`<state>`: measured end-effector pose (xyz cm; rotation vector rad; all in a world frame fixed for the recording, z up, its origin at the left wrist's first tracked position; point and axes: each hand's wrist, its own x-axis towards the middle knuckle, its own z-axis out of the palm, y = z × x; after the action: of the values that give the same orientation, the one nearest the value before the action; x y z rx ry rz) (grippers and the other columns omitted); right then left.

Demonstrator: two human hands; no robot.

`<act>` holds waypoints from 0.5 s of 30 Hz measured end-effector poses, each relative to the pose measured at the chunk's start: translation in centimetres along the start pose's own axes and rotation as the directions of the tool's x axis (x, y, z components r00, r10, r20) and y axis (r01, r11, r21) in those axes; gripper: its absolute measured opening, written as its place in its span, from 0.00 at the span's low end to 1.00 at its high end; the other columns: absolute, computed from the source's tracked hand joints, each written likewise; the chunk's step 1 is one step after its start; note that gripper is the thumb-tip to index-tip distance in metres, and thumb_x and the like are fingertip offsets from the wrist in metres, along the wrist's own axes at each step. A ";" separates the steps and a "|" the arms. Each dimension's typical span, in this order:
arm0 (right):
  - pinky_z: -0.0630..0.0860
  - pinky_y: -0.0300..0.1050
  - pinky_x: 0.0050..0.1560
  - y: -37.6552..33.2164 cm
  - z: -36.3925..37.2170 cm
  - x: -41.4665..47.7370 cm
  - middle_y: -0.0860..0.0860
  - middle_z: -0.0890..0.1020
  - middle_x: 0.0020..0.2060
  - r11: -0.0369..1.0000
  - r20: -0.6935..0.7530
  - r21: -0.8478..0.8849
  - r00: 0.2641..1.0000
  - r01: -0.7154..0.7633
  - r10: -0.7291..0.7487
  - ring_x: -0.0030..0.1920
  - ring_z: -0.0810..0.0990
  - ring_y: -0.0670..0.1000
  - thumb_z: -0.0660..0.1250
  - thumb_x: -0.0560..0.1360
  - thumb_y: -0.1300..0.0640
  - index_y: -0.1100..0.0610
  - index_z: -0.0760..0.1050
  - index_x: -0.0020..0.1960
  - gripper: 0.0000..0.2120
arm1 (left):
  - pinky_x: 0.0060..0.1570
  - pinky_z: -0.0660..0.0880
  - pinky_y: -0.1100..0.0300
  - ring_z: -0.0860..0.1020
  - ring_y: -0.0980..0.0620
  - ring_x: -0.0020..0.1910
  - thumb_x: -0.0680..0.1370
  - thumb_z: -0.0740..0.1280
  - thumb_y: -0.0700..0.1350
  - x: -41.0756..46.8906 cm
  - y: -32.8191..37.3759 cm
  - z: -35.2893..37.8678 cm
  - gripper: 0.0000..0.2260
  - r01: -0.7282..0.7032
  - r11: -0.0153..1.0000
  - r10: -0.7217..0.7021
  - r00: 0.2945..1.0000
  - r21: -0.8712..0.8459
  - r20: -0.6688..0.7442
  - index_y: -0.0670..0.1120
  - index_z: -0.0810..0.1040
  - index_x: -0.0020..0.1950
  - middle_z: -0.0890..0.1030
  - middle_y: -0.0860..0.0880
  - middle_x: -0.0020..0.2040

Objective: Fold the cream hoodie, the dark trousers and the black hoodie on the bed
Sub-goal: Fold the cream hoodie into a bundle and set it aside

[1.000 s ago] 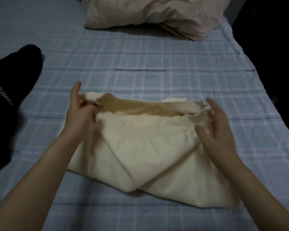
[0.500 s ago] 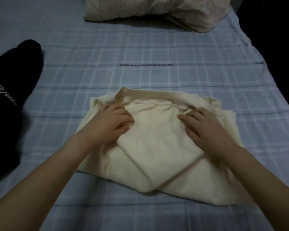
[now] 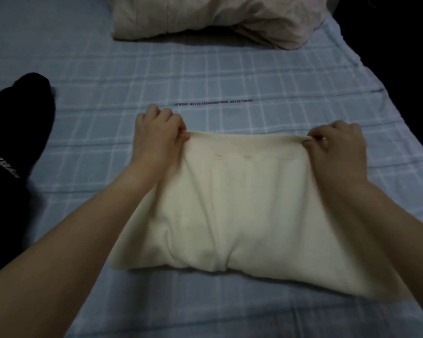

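**Item 1, cream hoodie** (image 3: 230, 215): lay mid-bed (image 3: 230, 76), made up into a compact rectangular bundle with its far hem pulled taut. I judged this garment nearly finished, with only a last tuck or smoothing wanting.

**Item 2, your left hand** (image 3: 156, 135): at the bundle's ten o'clock corner, fingers curled, pinching the far hem.

**Item 3, your right hand** (image 3: 337, 142): at the two o'clock corner, fingers curled, pinching the same hem. The bundle ran from your hands toward six o'clock, partly under both forearms.

**Item 4, black hoodie** (image 3: 12, 142): at nine o'clock of the view and well apart from the cream one. It was a loose dark heap showing white lettering, and I judged it not yet folded.

**Item 5, dark trousers:** could not be made out anywhere in view.

**Item 6, pinkish pillow** (image 3: 217, 18): at twelve o'clock, clear of everything.

**Tally, as judged:** one garment of three close to done, and two left for you.
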<state>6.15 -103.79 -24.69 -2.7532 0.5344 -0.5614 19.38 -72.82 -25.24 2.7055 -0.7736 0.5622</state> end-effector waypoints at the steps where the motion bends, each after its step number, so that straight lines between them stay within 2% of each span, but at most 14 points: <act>1: 0.66 0.54 0.55 0.0 1.1 0.1 0.57 0.80 0.49 0.998 0.042 0.007 0.997 -0.063 0.063 0.55 0.72 0.62 0.68 0.77 0.56 0.58 0.82 0.51 0.07 | 0.49 0.61 0.50 0.73 0.40 0.53 0.75 0.71 0.47 0.1 0.1 1.3 0.07 0.028 0.999 -0.031 0.997 0.038 0.077 0.44 0.80 0.47 0.80 0.44 0.47; 4: 0.68 0.55 0.58 0.8 3.8 -0.3 0.60 0.79 0.51 0.977 0.151 0.061 0.970 -0.203 0.192 0.56 0.74 0.63 0.67 0.78 0.56 0.59 0.81 0.54 0.09 | 0.53 0.62 0.49 0.70 0.41 0.59 0.80 0.66 0.49 -0.8 -0.1 4.5 0.09 0.164 0.978 -0.193 0.948 0.131 0.252 0.45 0.78 0.53 0.78 0.44 0.55; 7: 0.70 0.52 0.58 1.2 4.6 -1.1 0.59 0.78 0.50 0.963 0.189 0.104 0.956 -0.249 0.227 0.55 0.76 0.61 0.68 0.77 0.56 0.59 0.80 0.56 0.10 | 0.55 0.63 0.50 0.69 0.41 0.61 0.82 0.63 0.47 -1.2 0.9 4.8 0.09 0.215 0.973 -0.232 0.926 0.089 0.299 0.44 0.77 0.58 0.76 0.43 0.59; 9: 0.66 0.43 0.55 0.6 4.2 -1.8 0.56 0.77 0.54 0.951 0.162 0.173 0.960 -0.257 0.230 0.56 0.75 0.56 0.68 0.77 0.57 0.57 0.78 0.61 0.13 | 0.59 0.63 0.49 0.70 0.41 0.63 0.80 0.63 0.44 -1.7 2.5 3.1 0.11 0.200 0.980 -0.199 0.952 0.019 0.234 0.43 0.77 0.62 0.76 0.42 0.63; 11: 0.62 0.37 0.53 -0.1 3.2 -2.6 0.54 0.76 0.56 0.957 0.125 0.198 0.974 -0.212 0.190 0.57 0.73 0.53 0.68 0.77 0.58 0.56 0.75 0.64 0.16 | 0.64 0.66 0.47 0.72 0.39 0.65 0.80 0.61 0.46 -3.8 5.5 0.7 0.16 0.109 0.985 -0.085 0.981 -0.134 0.176 0.43 0.76 0.66 0.76 0.41 0.66; 12: 0.61 0.37 0.54 -0.5 2.6 -2.9 0.54 0.76 0.58 0.960 0.126 0.198 0.977 -0.197 0.174 0.58 0.73 0.54 0.67 0.76 0.59 0.56 0.75 0.65 0.17 | 0.68 0.66 0.44 0.71 0.40 0.67 0.80 0.58 0.50 -5.1 7.2 -0.3 0.19 0.049 0.979 -0.008 0.979 -0.198 0.206 0.44 0.75 0.68 0.75 0.41 0.69; 13: 0.61 0.37 0.56 -0.8 2.0 -3.3 0.55 0.76 0.60 0.959 0.142 0.203 0.975 -0.199 0.172 0.60 0.73 0.54 0.67 0.76 0.60 0.56 0.74 0.66 0.18 | 0.71 0.62 0.42 0.68 0.41 0.72 0.81 0.54 0.54 -6.3 8.8 -0.8 0.23 0.015 0.973 0.055 0.954 -0.230 0.295 0.46 0.72 0.72 0.71 0.44 0.73; 15: 0.60 0.38 0.64 -2.1 1.2 -4.5 0.55 0.74 0.68 0.953 0.165 0.224 0.972 -0.204 0.169 0.68 0.70 0.55 0.65 0.78 0.57 0.56 0.70 0.71 0.22 | 0.76 0.49 0.42 0.54 0.46 0.79 0.81 0.44 0.60 -7.8 10.5 -0.3 0.28 0.034 0.978 0.071 0.875 -0.207 0.478 0.54 0.60 0.79 0.58 0.52 0.80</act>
<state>3.43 -99.82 -26.48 -2.4583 0.6388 -0.3520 7.35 -77.87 -26.81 2.6592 -0.9153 -0.2081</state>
